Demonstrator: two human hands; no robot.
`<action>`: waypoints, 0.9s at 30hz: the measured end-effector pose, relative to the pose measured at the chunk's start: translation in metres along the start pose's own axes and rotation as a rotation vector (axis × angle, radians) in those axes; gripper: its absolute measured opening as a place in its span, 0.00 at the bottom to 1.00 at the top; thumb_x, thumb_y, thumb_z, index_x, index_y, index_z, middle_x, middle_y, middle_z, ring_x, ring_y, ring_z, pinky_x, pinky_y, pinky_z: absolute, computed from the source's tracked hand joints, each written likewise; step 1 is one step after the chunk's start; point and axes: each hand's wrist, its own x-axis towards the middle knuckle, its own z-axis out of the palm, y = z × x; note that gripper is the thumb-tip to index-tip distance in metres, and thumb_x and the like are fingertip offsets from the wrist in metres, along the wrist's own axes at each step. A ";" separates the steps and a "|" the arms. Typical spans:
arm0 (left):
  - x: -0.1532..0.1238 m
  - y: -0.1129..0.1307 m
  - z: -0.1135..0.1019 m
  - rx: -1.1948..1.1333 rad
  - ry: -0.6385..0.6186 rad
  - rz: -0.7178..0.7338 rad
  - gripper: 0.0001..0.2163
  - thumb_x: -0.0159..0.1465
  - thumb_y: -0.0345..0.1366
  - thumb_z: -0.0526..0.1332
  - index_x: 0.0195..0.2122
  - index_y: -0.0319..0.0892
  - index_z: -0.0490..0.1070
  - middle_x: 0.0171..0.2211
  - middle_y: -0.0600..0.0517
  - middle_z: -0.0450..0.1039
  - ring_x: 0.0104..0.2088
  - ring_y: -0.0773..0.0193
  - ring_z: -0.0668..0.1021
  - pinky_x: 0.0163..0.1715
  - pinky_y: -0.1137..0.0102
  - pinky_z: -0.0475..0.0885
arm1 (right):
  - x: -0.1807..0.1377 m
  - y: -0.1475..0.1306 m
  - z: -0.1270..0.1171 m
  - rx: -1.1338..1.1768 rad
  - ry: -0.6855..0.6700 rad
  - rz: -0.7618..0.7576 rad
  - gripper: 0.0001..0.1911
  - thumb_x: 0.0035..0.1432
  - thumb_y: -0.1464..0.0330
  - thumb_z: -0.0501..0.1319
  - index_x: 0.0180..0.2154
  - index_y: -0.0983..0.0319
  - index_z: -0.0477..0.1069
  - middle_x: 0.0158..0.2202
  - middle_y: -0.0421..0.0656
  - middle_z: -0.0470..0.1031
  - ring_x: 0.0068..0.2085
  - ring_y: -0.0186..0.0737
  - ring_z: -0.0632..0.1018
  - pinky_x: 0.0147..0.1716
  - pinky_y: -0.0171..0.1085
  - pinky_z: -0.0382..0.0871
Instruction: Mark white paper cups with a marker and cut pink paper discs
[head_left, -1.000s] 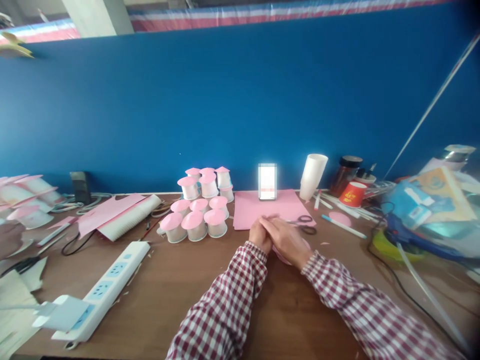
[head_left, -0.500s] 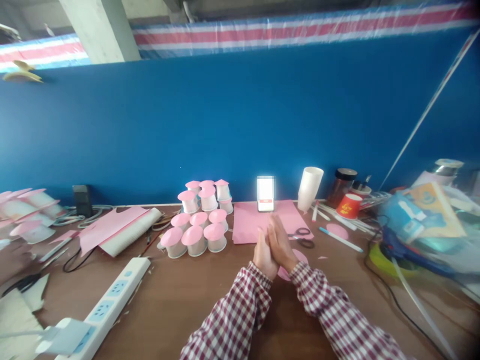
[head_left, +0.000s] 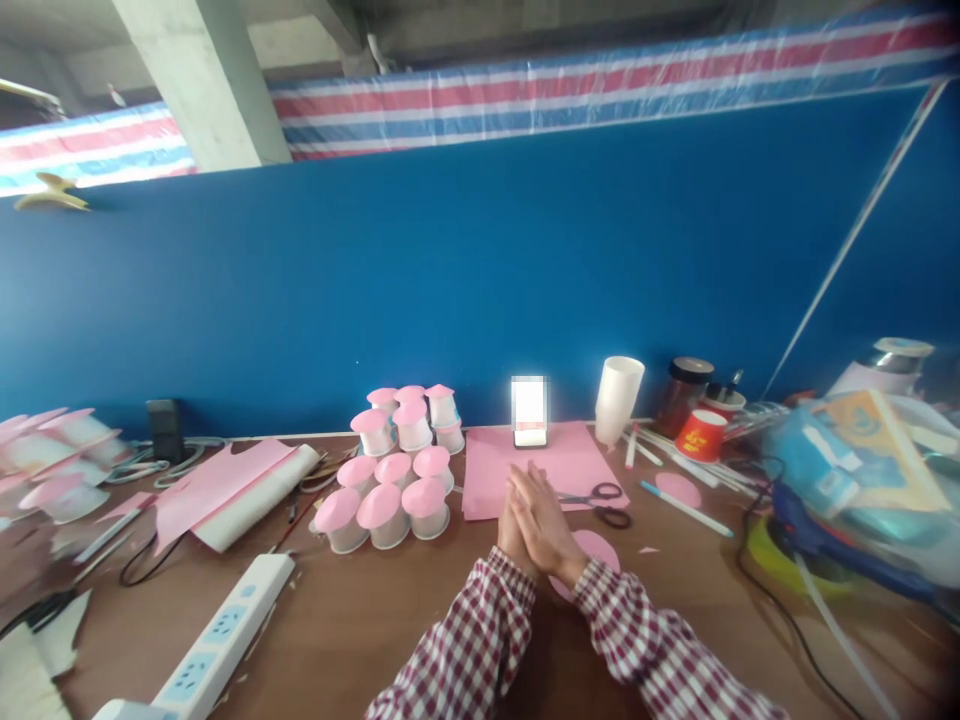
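Palm against palm, my left hand (head_left: 511, 532) and my right hand (head_left: 547, 522) meet above the table, fingers stretched out flat. No object shows between them, though the palms are hidden. The right hand covers part of the left. Just beyond the fingertips, a phone (head_left: 530, 437) stands upright with a bright, blurred screen on a pink paper sheet (head_left: 487, 470). Scissors (head_left: 600, 500) with dark handles lie near the right hand, partly on the sheet. Beneath the right wrist, a pink paper disc (head_left: 600, 548) is partly covered.
Several paper cups with pink paper tops (head_left: 384, 505) stand left of the sheet. A power strip (head_left: 225, 625) lies front left. At right are a stack of white cups (head_left: 619, 395), a red cup (head_left: 701, 435), a marker (head_left: 686, 508) and a cluttered plastic bag (head_left: 825, 440).
My hands stay together; the right fingers now lie more across the left hand. The camera view has tilted up, so the table things sit lower in the picture.
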 end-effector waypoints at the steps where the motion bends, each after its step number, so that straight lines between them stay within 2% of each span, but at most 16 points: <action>1: 0.002 0.002 -0.001 -0.029 -0.052 -0.028 0.21 0.60 0.51 0.46 0.49 0.56 0.70 0.49 0.59 0.72 0.57 0.52 0.66 0.55 0.62 0.63 | 0.007 0.005 -0.003 -0.025 0.008 0.019 0.25 0.65 0.60 0.42 0.60 0.59 0.56 0.61 0.46 0.59 0.64 0.50 0.50 0.59 0.58 0.48; 3: 0.002 0.004 -0.002 -0.228 -0.226 -0.119 0.23 0.60 0.51 0.49 0.52 0.48 0.68 0.52 0.49 0.70 0.57 0.52 0.65 0.59 0.58 0.58 | 0.017 0.015 -0.010 -0.086 0.049 0.078 0.25 0.64 0.59 0.42 0.60 0.58 0.55 0.61 0.47 0.57 0.64 0.53 0.50 0.57 0.62 0.47; 5: -0.004 0.006 -0.002 -0.443 -0.382 -0.200 0.25 0.60 0.50 0.50 0.54 0.43 0.65 0.55 0.44 0.66 0.58 0.53 0.64 0.60 0.57 0.56 | 0.020 0.021 -0.016 -0.126 0.102 0.094 0.25 0.64 0.59 0.44 0.60 0.57 0.55 0.62 0.47 0.56 0.64 0.55 0.51 0.56 0.62 0.48; 7: -0.013 0.007 -0.003 -0.534 -0.432 -0.240 0.24 0.61 0.48 0.50 0.54 0.42 0.65 0.56 0.44 0.64 0.59 0.54 0.62 0.60 0.60 0.55 | 0.018 0.025 -0.019 -0.151 0.144 0.068 0.25 0.63 0.60 0.45 0.60 0.57 0.55 0.61 0.47 0.58 0.63 0.54 0.52 0.56 0.60 0.50; 11: -0.030 0.002 -0.008 -0.522 -0.437 -0.284 0.19 0.62 0.45 0.52 0.52 0.43 0.67 0.57 0.45 0.63 0.60 0.57 0.62 0.59 0.65 0.58 | 0.010 0.028 -0.019 -0.171 0.201 0.059 0.22 0.63 0.61 0.46 0.57 0.59 0.60 0.56 0.48 0.65 0.61 0.53 0.57 0.55 0.56 0.55; 13: -0.034 -0.005 -0.010 -0.516 -0.430 -0.282 0.18 0.63 0.44 0.52 0.50 0.43 0.68 0.56 0.45 0.64 0.59 0.58 0.64 0.59 0.65 0.59 | 0.009 0.030 -0.018 -0.186 0.279 0.077 0.21 0.62 0.62 0.47 0.54 0.62 0.63 0.53 0.49 0.69 0.59 0.53 0.60 0.54 0.55 0.56; 17: -0.033 -0.016 -0.005 -0.564 -0.292 -0.181 0.17 0.60 0.41 0.56 0.48 0.38 0.70 0.51 0.40 0.69 0.53 0.56 0.70 0.55 0.63 0.63 | 0.013 0.035 -0.018 -0.174 0.449 0.092 0.19 0.62 0.65 0.47 0.49 0.64 0.67 0.46 0.51 0.73 0.54 0.50 0.67 0.51 0.52 0.60; 19: -0.032 -0.017 -0.002 -0.552 -0.268 -0.186 0.17 0.58 0.39 0.60 0.47 0.38 0.70 0.48 0.41 0.71 0.50 0.57 0.73 0.53 0.64 0.65 | 0.015 0.040 -0.020 -0.127 0.490 0.077 0.19 0.62 0.65 0.46 0.48 0.65 0.67 0.44 0.51 0.73 0.49 0.47 0.70 0.50 0.50 0.62; 22: -0.031 -0.016 0.000 -0.474 -0.269 -0.227 0.17 0.53 0.37 0.64 0.43 0.38 0.73 0.42 0.44 0.75 0.42 0.60 0.76 0.47 0.67 0.69 | 0.010 0.047 -0.024 -0.058 0.485 0.023 0.18 0.62 0.64 0.47 0.49 0.64 0.66 0.45 0.51 0.72 0.48 0.46 0.71 0.49 0.49 0.63; 24: -0.031 -0.015 -0.003 -0.386 -0.286 -0.250 0.16 0.51 0.36 0.66 0.40 0.37 0.74 0.35 0.46 0.76 0.34 0.65 0.77 0.41 0.69 0.71 | 0.002 0.048 -0.026 -0.006 0.456 0.001 0.18 0.62 0.63 0.48 0.50 0.63 0.65 0.45 0.50 0.72 0.48 0.45 0.71 0.49 0.48 0.64; 27: -0.035 -0.011 -0.016 -0.244 -0.279 -0.273 0.15 0.48 0.37 0.68 0.36 0.34 0.75 0.24 0.51 0.72 0.22 0.74 0.70 0.31 0.74 0.70 | -0.012 0.044 -0.031 0.067 0.407 -0.038 0.18 0.63 0.63 0.48 0.52 0.63 0.63 0.46 0.50 0.71 0.48 0.44 0.71 0.48 0.47 0.66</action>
